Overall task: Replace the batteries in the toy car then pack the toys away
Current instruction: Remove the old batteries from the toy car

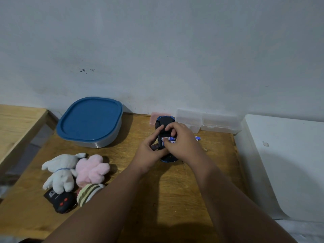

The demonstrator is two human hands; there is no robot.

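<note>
At two o'clock from the soft toys: battery change.
To steady the car, the left hand grips it; the right hand pinches a battery.

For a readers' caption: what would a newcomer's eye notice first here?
At the centre of the wooden table, the left hand grips an upturned blue and black plastic toy car while the right hand pinches the blue batteries in its underside. A blue-lidded plastic container stands back left; a white plush toy and a pink plush toy lie front left.
</note>
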